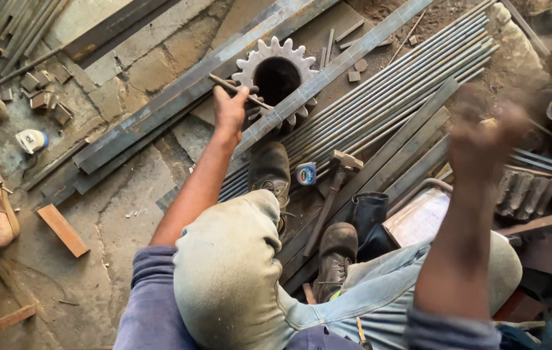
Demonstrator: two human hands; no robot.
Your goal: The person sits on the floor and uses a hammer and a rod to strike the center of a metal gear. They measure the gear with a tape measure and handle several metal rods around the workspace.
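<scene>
Pinning rod (pixel 240 89) against gear (pixel 276 72)

- The left hand (pixel 230 110) grips a thin metal rod (pixel 240 91) laid against the toothed gear (pixel 276 74), far in the scene.
- A long flat steel bar (pixel 354 55) lies slanted across the gear.
- The right hand (pixel 487 139) is raised at the right and blurred; it seems clenched, its contents unclear.
- A hammer (pixel 331 188) lies near the boots, just beside a tape measure (pixel 306 174).
</scene>
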